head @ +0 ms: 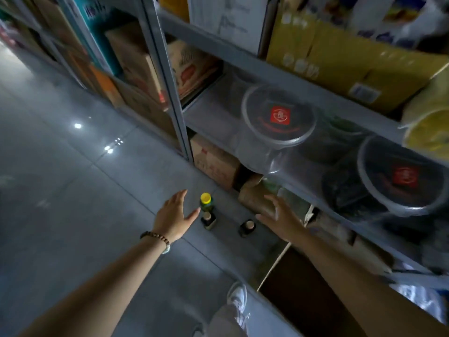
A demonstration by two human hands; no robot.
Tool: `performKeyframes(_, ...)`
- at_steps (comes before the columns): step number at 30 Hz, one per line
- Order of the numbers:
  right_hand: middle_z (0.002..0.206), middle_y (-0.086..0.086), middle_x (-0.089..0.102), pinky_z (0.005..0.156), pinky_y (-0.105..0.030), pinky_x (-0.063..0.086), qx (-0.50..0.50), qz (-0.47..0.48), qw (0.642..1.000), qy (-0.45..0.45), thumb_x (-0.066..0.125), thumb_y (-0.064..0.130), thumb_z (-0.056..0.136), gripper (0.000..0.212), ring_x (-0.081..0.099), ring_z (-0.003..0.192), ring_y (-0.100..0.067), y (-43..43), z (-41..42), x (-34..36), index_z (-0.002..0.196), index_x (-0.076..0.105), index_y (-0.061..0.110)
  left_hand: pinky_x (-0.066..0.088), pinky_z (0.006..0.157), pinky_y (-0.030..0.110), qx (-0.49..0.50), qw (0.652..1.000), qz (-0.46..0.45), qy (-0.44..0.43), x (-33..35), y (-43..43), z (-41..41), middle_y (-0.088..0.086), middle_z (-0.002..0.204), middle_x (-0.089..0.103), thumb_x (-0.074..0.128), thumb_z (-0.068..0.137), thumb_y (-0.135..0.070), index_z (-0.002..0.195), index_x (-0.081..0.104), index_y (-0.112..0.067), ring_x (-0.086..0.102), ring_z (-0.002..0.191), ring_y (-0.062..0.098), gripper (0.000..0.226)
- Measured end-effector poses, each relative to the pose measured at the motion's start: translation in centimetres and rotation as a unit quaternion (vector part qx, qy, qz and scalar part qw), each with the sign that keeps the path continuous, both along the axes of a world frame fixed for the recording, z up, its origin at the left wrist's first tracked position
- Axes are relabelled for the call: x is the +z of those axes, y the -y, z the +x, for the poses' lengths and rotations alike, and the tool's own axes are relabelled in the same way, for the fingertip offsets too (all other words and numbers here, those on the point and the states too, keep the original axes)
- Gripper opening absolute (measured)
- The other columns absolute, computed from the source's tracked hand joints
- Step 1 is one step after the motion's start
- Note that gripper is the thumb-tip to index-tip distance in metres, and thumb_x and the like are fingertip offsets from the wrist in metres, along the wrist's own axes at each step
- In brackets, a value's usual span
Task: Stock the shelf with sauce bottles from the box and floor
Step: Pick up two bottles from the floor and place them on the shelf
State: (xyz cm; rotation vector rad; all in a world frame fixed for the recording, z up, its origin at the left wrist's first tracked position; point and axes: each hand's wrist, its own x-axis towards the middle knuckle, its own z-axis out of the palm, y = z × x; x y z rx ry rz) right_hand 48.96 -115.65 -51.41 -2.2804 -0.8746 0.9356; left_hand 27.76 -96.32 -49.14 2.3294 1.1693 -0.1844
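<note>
While three sauce bottles (206, 203) are standing unshelved on the floor (97, 190), I am hovering my left hand (173, 215) and right hand (279, 215) beside them, fingers spread, gripping nothing.

Black lidded tub (279, 115), yellow carton (340, 62)

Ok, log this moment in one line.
left hand open beside yellow-capped bottle | right hand open, empty | two brown-capped bottles standing on floor
</note>
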Motion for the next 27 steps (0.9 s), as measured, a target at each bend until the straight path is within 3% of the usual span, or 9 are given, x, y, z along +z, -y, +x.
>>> performKeyframes(5, 0.135, 0.001, 0.045, 0.102, -0.038, 0.041, -0.07, -0.039, 0.995, -0.068, 0.072, 0.05, 0.073, 0.074, 0.045, 0.124, -0.017, 0.4, 1.1, -13.3, 0.135, 0.043, 0.02, 0.034, 0.105, 0.035, 0.043, 0.995, -0.086, -0.035, -11.9, -0.7, 2.5, 0.004, 0.15, 0.031, 0.052, 0.086, -0.054, 0.145, 0.024, -0.015, 0.034, 0.135, 0.023, 0.076)
performKeyframes(11, 0.145, -0.003, 0.033, 0.105, -0.037, 0.038, -0.141, -0.076, 0.982, -0.098, 0.072, 0.041, 0.078, 0.075, 0.039, 0.131, -0.023, -0.2, 1.4, -26.6, 0.14, 0.035, 0.021, 0.037, 0.104, 0.035, 0.065, 0.986, -0.143, -0.048, -26.2, -2.0, 4.2, 0.005, 0.15, 0.029, 0.06, 0.081, -0.053, 0.146, 0.023, -0.02, 0.037, 0.133, 0.024, 0.082)
performKeyframes(18, 0.136, -0.007, 0.041, 0.099, -0.036, 0.046, -0.168, -0.06, 0.979, -0.099, 0.075, 0.034, 0.077, 0.072, 0.046, 0.121, -0.022, -1.7, 0.8, -41.3, 0.138, 0.04, 0.021, 0.037, 0.106, 0.037, 0.141, 0.97, -0.198, -0.026, -41.6, -2.9, 4.1, 0.004, 0.15, 0.029, 0.07, 0.074, -0.052, 0.145, 0.025, -0.019, 0.04, 0.131, 0.025, 0.09)
performKeyframes(21, 0.121, -0.004, 0.051, 0.086, -0.028, 0.046, -0.201, -0.039, 0.978, -0.033, 0.074, 0.027, 0.078, 0.05, 0.054, 0.105, -0.02, -2.6, 1.1, -45.1, 0.123, 0.053, 0.018, 0.041, 0.1, 0.035, 0.13, 0.977, -0.168, 0.012, -46.5, -3.6, 4.3, 0.003, 0.137, 0.049, 0.071, 0.075, -0.049, 0.134, 0.044, -0.016, 0.048, 0.124, 0.025, 0.073)
performKeyframes(23, 0.109, 0.002, 0.055, 0.082, -0.026, 0.044, -0.214, -0.009, 0.977, 0.007, 0.074, 0.027, 0.079, 0.039, 0.055, 0.101, -0.019, -3.0, 1.4, -46.7, 0.113, 0.058, 0.018, 0.045, 0.086, 0.03, 0.137, 0.976, -0.146, 0.082, -48.5, -3.8, 5.0, 0.001, 0.116, 0.063, 0.071, 0.077, -0.042, 0.117, 0.059, -0.013, 0.057, 0.11, 0.021, 0.052)
performKeyframes(25, 0.106, 0.003, 0.058, 0.084, -0.027, 0.047, -0.219, 0.008, 0.976, 0.008, 0.075, 0.027, 0.078, 0.041, 0.057, 0.101, -0.018, -3.5, 1.4, -47.5, 0.114, 0.059, 0.017, 0.039, 0.078, 0.022, 0.146, 0.969, -0.151, 0.133, -49.1, -3.7, 5.7, -0.005, 0.104, 0.061, 0.07, 0.08, -0.029, 0.117, 0.061, -0.013, 0.056, 0.099, 0.012, 0.041)
performKeyframes(27, 0.11, 0.0, 0.064, 0.087, -0.028, 0.049, -0.211, -0.001, 0.977, 0.004, 0.075, 0.026, 0.078, 0.046, 0.059, 0.101, -0.017, -3.7, 1.1, -47.4, 0.119, 0.058, 0.017, 0.037, 0.076, 0.021, 0.161, 0.965, -0.138, 0.156, -49.1, -3.6, 6.2, -0.002, 0.1, 0.063, 0.07, 0.081, -0.024, 0.119, 0.06, -0.011, 0.056, 0.096, 0.014, 0.041)
